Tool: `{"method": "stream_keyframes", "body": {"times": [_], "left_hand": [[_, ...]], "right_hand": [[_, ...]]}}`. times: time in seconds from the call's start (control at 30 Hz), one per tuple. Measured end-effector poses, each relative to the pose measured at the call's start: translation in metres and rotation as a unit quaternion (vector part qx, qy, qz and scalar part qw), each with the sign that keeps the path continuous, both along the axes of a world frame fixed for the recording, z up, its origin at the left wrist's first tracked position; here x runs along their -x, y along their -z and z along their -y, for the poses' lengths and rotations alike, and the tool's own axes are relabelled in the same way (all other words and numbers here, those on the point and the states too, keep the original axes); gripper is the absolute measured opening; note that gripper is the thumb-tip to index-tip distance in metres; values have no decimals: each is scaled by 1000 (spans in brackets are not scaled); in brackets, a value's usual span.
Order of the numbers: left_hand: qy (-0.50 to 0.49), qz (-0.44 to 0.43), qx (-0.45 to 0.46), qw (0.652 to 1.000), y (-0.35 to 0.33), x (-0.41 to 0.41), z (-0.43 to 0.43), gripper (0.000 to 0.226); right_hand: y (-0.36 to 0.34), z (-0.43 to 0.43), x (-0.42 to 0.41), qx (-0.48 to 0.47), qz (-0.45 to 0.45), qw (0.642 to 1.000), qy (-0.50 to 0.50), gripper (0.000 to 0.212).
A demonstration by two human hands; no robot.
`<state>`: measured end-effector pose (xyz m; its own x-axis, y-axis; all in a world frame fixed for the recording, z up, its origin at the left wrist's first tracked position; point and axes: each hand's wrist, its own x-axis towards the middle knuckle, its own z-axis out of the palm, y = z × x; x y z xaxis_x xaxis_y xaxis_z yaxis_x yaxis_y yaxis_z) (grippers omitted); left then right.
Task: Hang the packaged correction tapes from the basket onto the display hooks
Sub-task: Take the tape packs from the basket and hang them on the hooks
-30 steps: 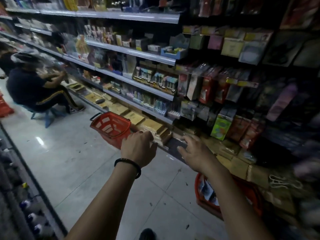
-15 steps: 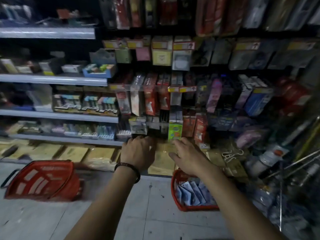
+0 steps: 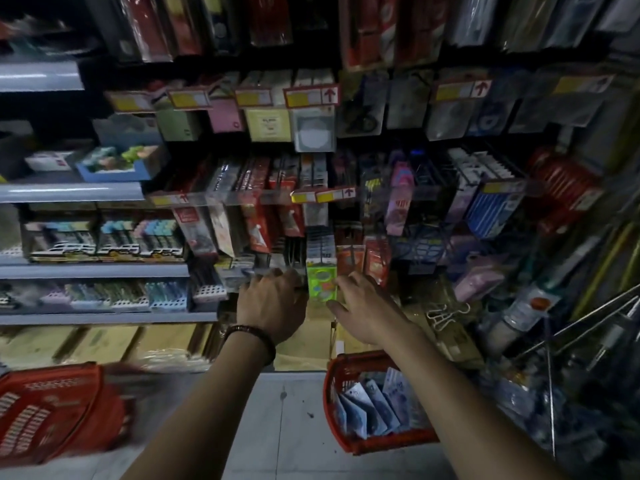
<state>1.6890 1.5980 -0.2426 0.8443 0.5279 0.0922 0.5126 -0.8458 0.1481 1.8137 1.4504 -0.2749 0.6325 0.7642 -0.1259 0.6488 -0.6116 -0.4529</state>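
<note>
Blue-and-white packaged correction tapes [image 3: 372, 407] stand in a red basket [image 3: 331, 382] on the floor at the lower right, under my right forearm. The display hooks [image 3: 322, 244] hold rows of hanging packs in front of me. My left hand [image 3: 273, 304], with a dark bracelet on the wrist, reaches to the lowest hook row. Its fingers curl against clear packs [image 3: 239, 275], and its grip is hidden behind the back of the hand. My right hand [image 3: 365, 306] has its fingers spread, with the tips at a green pack [image 3: 322, 283]. Nothing is visible in its palm.
A second red basket [image 3: 52, 420] lies blurred on the floor at the lower left. Shelves [image 3: 93, 318] of pens and erasers run along the left, with brown envelopes [image 3: 104, 344] below. Metal rods [image 3: 588, 313] and cluttered goods stick out at the right. Pale floor tiles [image 3: 284, 427] lie between the baskets.
The view has swung right from the aisle to face the hook display and moved closer. Both hands have risen to the lowest hook row, and the right hand now touches the green pack.
</note>
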Motion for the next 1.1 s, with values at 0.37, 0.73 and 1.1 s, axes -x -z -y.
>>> {"method": "stream_keyframes", "body": {"times": [0.37,0.73,1.1], "left_hand": [[67,-15,25,997,18,-51,-41,32],[82,-2,27,996,46,-85,-49,38],[-5,-15,5,1000,93,-143,-19,38]], "right_hand": [[17,-40,-34,34,-16,998,48,60],[33,-48,-56,22,3,998,52,54],[79,-39,-134,27,-5,999,-32,52]]}}
